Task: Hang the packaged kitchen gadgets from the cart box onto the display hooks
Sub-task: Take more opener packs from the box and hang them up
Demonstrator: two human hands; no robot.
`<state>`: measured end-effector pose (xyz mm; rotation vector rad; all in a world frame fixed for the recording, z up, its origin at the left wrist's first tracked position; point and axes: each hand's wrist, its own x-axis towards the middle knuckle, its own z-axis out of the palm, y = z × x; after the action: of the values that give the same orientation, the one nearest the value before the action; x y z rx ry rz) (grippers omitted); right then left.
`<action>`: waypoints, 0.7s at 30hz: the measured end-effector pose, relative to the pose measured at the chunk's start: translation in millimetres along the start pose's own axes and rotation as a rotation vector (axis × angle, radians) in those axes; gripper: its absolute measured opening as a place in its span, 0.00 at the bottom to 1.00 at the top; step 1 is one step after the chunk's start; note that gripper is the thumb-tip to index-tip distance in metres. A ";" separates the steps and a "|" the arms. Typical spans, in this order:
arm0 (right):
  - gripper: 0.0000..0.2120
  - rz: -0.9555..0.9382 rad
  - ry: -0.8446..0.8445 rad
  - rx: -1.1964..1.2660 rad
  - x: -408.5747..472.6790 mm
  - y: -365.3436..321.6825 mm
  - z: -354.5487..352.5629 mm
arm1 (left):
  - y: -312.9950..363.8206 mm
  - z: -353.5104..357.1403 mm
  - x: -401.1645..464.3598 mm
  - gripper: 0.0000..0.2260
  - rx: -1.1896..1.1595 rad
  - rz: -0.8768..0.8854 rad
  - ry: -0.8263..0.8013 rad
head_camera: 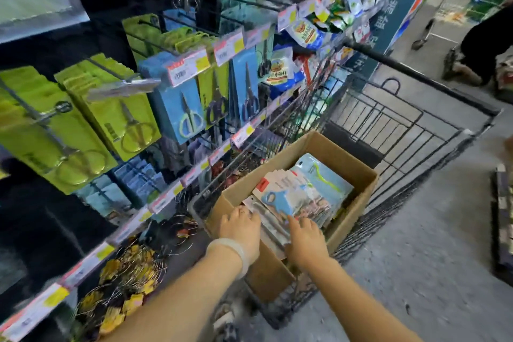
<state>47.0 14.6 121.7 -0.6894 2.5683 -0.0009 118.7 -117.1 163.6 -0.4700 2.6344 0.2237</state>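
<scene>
Down inside the cardboard box (299,164) in the cart (410,130), your two hands reach the gadget packs (302,194). Your left hand (241,223) lies flat on them. Your right hand (304,233) touches the stack edge, fingers straight. Scissors packs (177,103) hang on hooks beside you.

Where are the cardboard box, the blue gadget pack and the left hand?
cardboard box (358,172): head view, bare right wall.
blue gadget pack (277,200): head view, blue tool's middle.
left hand (241,226): head view, back of hand.
</scene>
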 end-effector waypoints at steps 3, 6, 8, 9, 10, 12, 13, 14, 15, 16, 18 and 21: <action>0.29 0.028 -0.039 -0.006 28.9 0.3 -0.9 | -5.1 0.3 29.2 0.24 -0.006 0.002 -0.020; 0.29 0.044 -0.095 0.002 52.4 1.2 -0.9 | -6.1 5.2 51.6 0.25 -0.009 0.002 -0.047; 0.28 0.055 -0.127 0.019 67.4 4.0 -0.3 | -3.7 8.3 62.3 0.25 -0.021 0.001 -0.063; 0.28 0.061 -0.139 0.021 74.6 6.0 0.4 | -2.1 9.3 66.6 0.24 -0.024 -0.003 -0.074; 0.26 0.061 -0.140 0.024 82.1 8.9 1.8 | -0.8 10.8 71.4 0.24 -0.029 -0.007 -0.088; 0.21 0.048 -0.125 0.041 97.8 15.6 5.6 | 1.3 14.6 81.4 0.24 -0.046 -0.017 -0.103; 0.19 0.039 -0.121 0.048 105.0 19.0 6.5 | 2.0 16.2 86.6 0.24 -0.065 -0.027 -0.109; 0.20 0.026 -0.118 0.051 112.5 23.0 7.8 | 3.0 17.9 91.4 0.24 -0.091 -0.042 -0.117; 0.21 0.016 -0.122 0.049 119.6 26.5 8.0 | 4.4 19.9 95.7 0.23 -0.119 -0.059 -0.126; 0.23 0.004 -0.123 0.043 127.0 31.0 8.9 | 6.6 22.0 99.4 0.23 -0.150 -0.077 -0.134; 0.26 -0.026 -0.132 0.006 140.5 39.6 10.3 | 14.0 26.1 104.6 0.21 -0.199 -0.126 -0.154; 0.32 -0.078 -0.159 -0.058 157.8 51.4 12.0 | 29.3 32.4 111.3 0.23 -0.255 -0.196 -0.202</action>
<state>-91.6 -13.6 34.2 -0.7783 2.3962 0.0998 27.8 -114.5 86.0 -0.7449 2.3544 0.5190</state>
